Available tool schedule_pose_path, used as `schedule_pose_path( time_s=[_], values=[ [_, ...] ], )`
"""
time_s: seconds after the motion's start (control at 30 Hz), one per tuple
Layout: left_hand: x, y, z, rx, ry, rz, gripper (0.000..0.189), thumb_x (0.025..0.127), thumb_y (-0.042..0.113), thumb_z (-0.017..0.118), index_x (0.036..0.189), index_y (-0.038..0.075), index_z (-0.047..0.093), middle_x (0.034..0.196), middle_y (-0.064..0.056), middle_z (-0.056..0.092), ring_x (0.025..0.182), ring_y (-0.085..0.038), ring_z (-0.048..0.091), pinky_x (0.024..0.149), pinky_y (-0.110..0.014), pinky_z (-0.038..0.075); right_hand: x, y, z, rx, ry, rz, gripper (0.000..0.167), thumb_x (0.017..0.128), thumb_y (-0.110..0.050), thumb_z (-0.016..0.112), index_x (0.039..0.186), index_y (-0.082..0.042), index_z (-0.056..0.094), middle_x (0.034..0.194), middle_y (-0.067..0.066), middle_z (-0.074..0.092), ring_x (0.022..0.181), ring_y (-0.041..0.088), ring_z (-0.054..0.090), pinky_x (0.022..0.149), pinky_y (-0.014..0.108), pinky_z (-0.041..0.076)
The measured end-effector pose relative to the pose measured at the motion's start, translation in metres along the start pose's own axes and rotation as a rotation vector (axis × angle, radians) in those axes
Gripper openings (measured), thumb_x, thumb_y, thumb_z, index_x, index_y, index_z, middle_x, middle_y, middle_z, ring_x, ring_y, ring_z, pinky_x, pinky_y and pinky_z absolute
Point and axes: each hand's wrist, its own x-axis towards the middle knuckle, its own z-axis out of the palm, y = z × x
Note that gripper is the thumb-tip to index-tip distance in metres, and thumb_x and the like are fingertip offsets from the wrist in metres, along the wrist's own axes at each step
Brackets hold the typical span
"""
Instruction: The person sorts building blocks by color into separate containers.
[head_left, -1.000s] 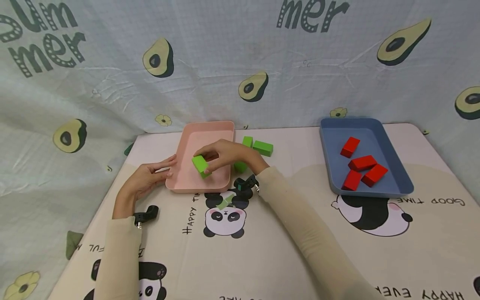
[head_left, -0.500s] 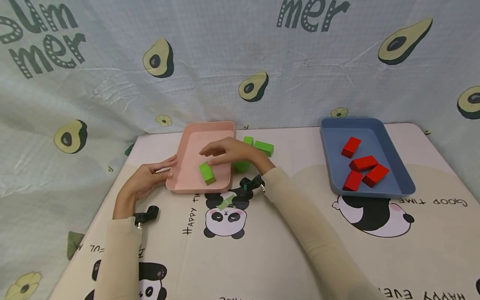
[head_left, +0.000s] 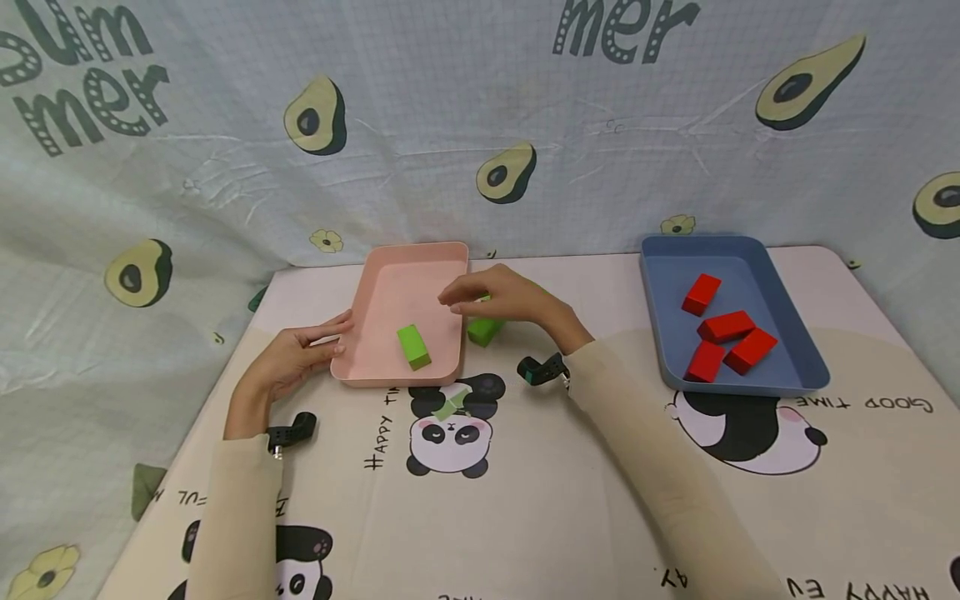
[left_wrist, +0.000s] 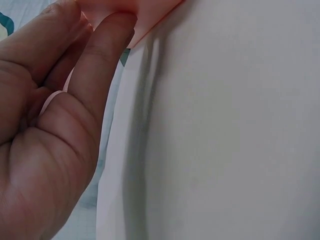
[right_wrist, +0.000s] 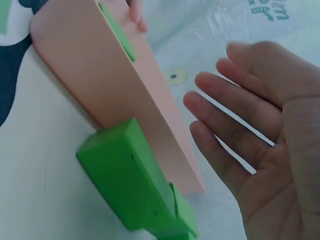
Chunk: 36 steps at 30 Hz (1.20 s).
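Observation:
My left hand [head_left: 288,357] rests its extended fingertips against the left side of a pink tray [head_left: 367,333]; the left wrist view shows a straight digit pressed to the tray wall [left_wrist: 145,12]. One green block [head_left: 413,347] lies inside the tray near its front. Over the tray's right rim hovers my right hand [head_left: 510,296], fingers loosely extended with nothing in them. Below it, a green block [head_left: 483,331] stands on the table just right of the tray. In the right wrist view more green blocks [right_wrist: 185,215] sit behind the nearer one [right_wrist: 125,175], partly hidden.
A blue tray [head_left: 806,358] at the right holds several red blocks [head_left: 726,327]. Behind the table hangs a cloth [head_left: 600,192] with avocado prints. The tablecloth [head_left: 525,517] carries panda prints and lettering.
My right hand lets go of the green block, leaving it in the pink tray, then moves right toward the blocks beside the tray. The left hand stays put.

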Motion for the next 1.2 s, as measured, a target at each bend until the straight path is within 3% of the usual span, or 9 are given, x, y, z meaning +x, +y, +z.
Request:
schedule_pose_path(
  time_s=[0.23,0.6,1.0,1.2],
  values=[
    [0.001,0.0,0.0,0.011,0.004,-0.005,0.057,0.098,0.006,0.066,0.149,-0.003,0.043,0.167,-0.001,0.024,0.121,0.011,0.054,0.094,-0.021,0.054,-0.028,0.003,-0.008,-0.061,0.119,0.05,0.029,0.101,-0.019,0.066,0.127,-0.007,0.071,0.119,0.004,0.074,0.108,0.015,0.069,0.094,0.029,0.057],
    [0.001,0.0,0.001,0.018,0.004,-0.004,0.057,0.098,0.007,0.067,0.149,-0.002,0.044,0.167,-0.002,0.024,0.12,0.01,0.055,0.094,-0.022,0.054,-0.071,0.006,-0.024,-0.142,0.251,0.129,0.026,0.098,-0.013,0.069,0.123,-0.005,0.073,0.116,0.005,0.075,0.105,0.02,0.07,0.092,0.037,0.058],
    [0.0,0.001,0.001,0.011,0.018,-0.018,0.058,0.097,0.008,0.069,0.149,-0.001,0.045,0.166,-0.001,0.024,0.119,0.011,0.056,0.094,-0.021,0.054,-0.084,0.022,-0.036,-0.183,0.24,0.252,0.032,0.096,-0.009,0.069,0.128,-0.003,0.069,0.129,0.014,0.068,0.122,0.031,0.062,0.098,0.044,0.055],
    [0.0,0.001,0.002,-0.001,0.012,-0.011,0.057,0.097,0.006,0.068,0.148,-0.003,0.044,0.166,-0.003,0.024,0.119,0.009,0.057,0.094,-0.022,0.054,-0.087,0.032,-0.034,-0.129,0.213,0.305,0.035,0.095,-0.004,0.068,0.13,-0.001,0.067,0.132,0.017,0.066,0.124,0.034,0.061,0.1,0.045,0.054]
  ],
)
